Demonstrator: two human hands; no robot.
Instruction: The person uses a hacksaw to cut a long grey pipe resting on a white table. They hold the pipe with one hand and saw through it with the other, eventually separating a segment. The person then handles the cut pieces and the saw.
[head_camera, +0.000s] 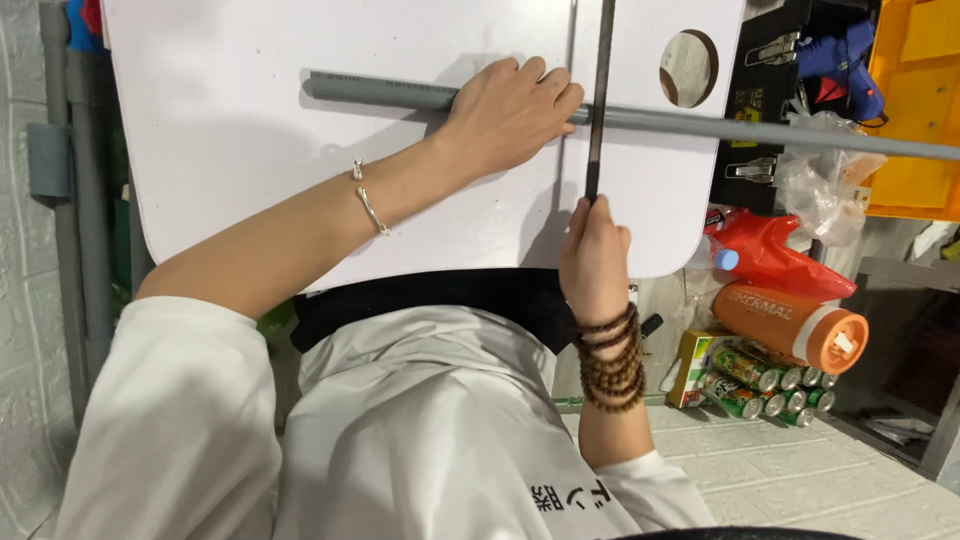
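A long grey pipe (700, 125) lies across a small white table (240, 150), its right end sticking out past the table edge. My left hand (508, 108) presses down on the pipe near the table's middle, a silver bangle on the wrist. My right hand (594, 258) grips the near end of a thin dark saw blade (599, 90) that runs away from me and crosses the pipe just right of my left fingers. Brown bead bracelets wrap my right wrist.
The table has a round hole (688, 68) at its far right. On the floor to the right are an orange bottle (790, 324), a red bag (770, 250), a pack of green cans (760, 380), a black toolbox (770, 90), a blue glue gun (840, 60) and a yellow bin (915, 100).
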